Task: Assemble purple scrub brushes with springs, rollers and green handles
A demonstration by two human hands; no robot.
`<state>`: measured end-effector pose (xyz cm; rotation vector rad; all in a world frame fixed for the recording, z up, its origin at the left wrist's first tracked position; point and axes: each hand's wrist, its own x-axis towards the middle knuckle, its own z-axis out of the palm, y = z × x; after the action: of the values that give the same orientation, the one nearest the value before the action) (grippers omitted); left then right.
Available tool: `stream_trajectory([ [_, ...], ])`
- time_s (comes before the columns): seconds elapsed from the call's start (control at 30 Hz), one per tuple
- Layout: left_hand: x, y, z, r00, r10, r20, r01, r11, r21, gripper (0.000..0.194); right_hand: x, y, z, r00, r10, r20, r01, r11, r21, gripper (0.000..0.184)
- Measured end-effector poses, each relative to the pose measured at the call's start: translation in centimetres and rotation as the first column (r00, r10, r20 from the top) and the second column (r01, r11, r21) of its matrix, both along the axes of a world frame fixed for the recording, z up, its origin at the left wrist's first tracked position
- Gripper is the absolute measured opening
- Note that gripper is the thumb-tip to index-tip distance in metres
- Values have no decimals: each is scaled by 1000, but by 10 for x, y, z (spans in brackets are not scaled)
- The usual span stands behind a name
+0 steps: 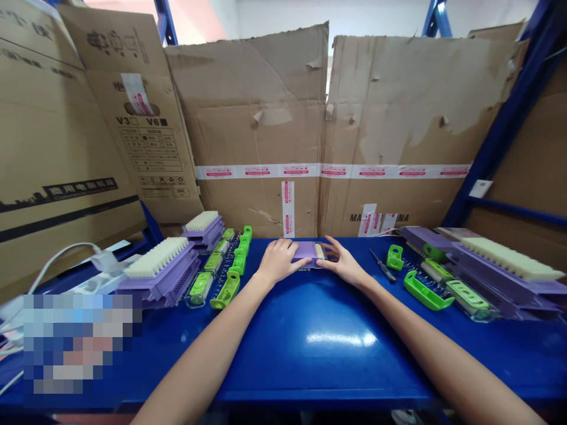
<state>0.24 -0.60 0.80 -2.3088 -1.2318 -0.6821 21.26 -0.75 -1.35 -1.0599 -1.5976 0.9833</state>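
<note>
A purple plastic part [304, 251] with a clear edge and a cream strip at its right end lies in front of me near the back of the blue table. My left hand [280, 260] grips its left end, fingers over the top and thumb along the near side. Around the right end is my right hand [344, 264], thumb on the near corner and fingers bent about the far side. Both hands hide parts of it. To the right, a small dark screwdriver [383, 265] lies beside a green plastic piece [394, 258].
Purple housings with cream ridged tops [157, 257] stand stacked at left, beside green-and-clear pieces [200, 288], metal springs and green handles [227, 291]. Similar purple parts [509, 260] and a green handle [427, 292] lie at right. Cardboard [248, 136] walls the back; white cables [57, 260] lie left.
</note>
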Motion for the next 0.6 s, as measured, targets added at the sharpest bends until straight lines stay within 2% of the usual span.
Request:
stream_trajectory([
  [0.4,0,-1,1,1000,6,-1,-6,1000,-13,50,2,1,0,999,26,-21,-27,1000,-16,104],
  [0.6,-1,-3,3,998,2,-65,-4,1000,-28,50,9,1,4,996,86,-32,-87,996,-20,109],
])
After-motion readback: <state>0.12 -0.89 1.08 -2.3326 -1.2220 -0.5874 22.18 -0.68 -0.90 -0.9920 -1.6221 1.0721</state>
